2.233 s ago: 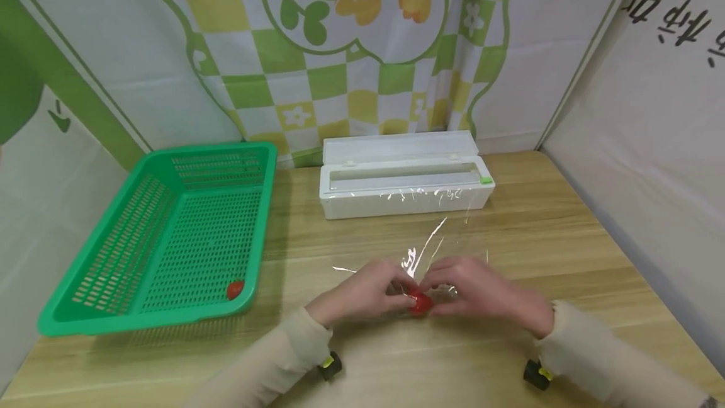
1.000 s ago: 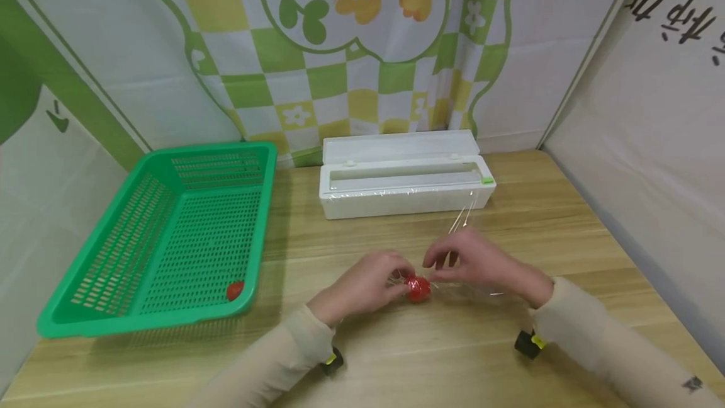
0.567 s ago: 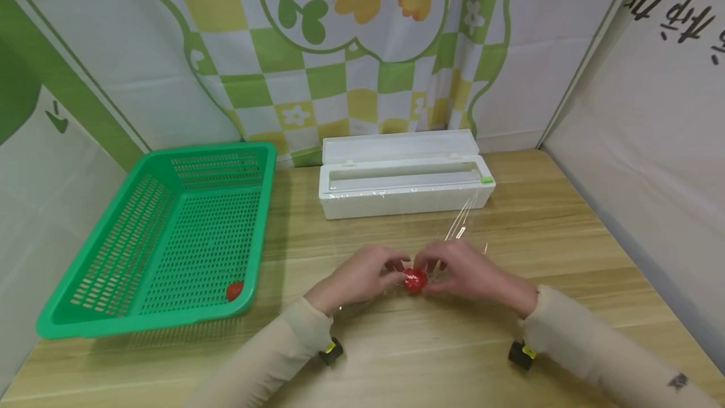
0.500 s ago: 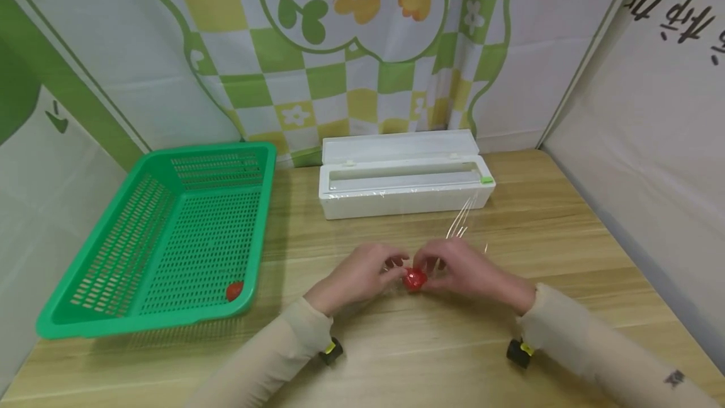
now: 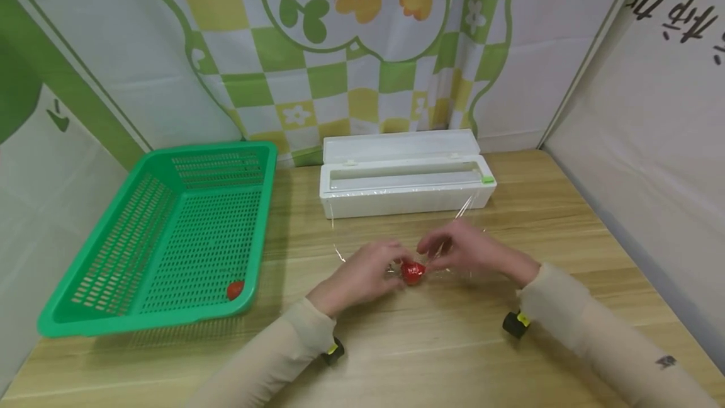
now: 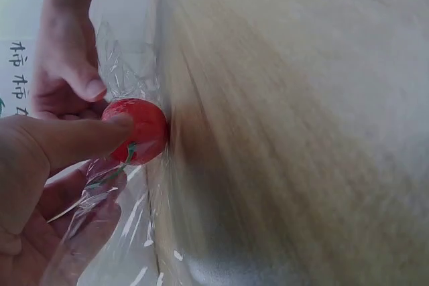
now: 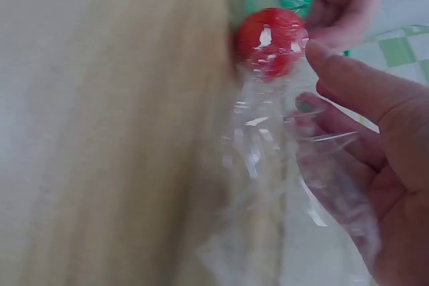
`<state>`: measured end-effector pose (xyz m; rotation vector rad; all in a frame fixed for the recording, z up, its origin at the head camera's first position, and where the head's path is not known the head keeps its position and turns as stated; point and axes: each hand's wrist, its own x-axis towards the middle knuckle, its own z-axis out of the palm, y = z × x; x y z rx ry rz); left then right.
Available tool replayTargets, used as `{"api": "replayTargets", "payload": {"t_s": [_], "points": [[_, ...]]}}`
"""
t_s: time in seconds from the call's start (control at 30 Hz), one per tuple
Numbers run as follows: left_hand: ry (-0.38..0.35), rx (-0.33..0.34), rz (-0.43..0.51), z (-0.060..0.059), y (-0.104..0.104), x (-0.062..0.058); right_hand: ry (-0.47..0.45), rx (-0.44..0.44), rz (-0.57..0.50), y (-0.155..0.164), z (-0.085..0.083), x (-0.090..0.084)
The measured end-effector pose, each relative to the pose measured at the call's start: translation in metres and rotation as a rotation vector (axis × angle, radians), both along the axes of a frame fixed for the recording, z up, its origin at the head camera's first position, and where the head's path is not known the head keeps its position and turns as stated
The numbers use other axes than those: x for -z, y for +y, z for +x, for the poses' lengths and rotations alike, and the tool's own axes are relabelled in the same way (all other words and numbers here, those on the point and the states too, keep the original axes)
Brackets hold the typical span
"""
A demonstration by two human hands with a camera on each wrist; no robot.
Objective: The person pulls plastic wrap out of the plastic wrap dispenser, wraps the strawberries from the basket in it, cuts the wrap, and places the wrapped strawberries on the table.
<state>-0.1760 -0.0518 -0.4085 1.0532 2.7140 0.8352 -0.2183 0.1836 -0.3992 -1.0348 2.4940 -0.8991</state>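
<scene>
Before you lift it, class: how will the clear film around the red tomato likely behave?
The clear film looks thin and crumpled, so probably floppy and very light. It hugs the tomato and drapes over fingers, so likely clingy. The round tomato may roll if released.

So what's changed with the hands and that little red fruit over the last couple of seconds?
Both hands and the red fruit have shifted away from the person, toward the white film dispenser. The left hand keeps pinching the fruit through the cling film; the right hand has gathered the film closer around it. The green basket, the second fruit inside it and the dispenser stayed put.
</scene>
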Motion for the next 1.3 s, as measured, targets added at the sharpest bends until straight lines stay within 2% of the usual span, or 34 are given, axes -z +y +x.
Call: {"api": "replayTargets", "payload": {"t_s": [0.17, 0.33, 0.43, 0.6, 0.7, 0.83, 0.9, 0.97, 1.17, 1.3], "points": [[0.002, -0.026, 0.003, -0.004, -0.001, 0.0, 0.166, -0.018, 0.035, -0.004, 0.005, -0.013], [0.012, -0.047, 0.0, -0.009, -0.003, 0.001, 0.249, -0.024, 0.063, -0.013, 0.012, -0.009], [0.01, -0.06, 0.003, -0.011, -0.004, 0.001, 0.231, 0.001, 0.051, -0.017, 0.011, -0.001], [0.041, -0.088, -0.007, -0.011, -0.005, -0.001, 0.127, 0.058, 0.022, -0.019, 0.006, 0.009], [0.101, -0.09, -0.016, -0.009, -0.004, -0.003, 0.098, 0.06, 0.018, -0.018, 0.002, 0.011], [0.226, -0.03, -0.033, -0.007, -0.002, -0.003, 0.1, 0.038, 0.023, -0.017, -0.003, 0.01], [0.255, -0.004, -0.044, -0.007, -0.001, -0.003, 0.102, 0.036, 0.04, -0.016, -0.005, 0.009], [0.239, 0.0, -0.05, -0.008, 0.0, -0.002, 0.104, 0.039, 0.064, -0.015, -0.006, 0.007], [0.144, -0.048, -0.047, -0.012, -0.001, 0.0, 0.201, 0.06, 0.062, -0.014, -0.008, -0.001], [0.091, -0.072, -0.032, -0.015, -0.003, 0.001, 0.26, 0.032, 0.062, -0.018, -0.008, -0.001]]}}
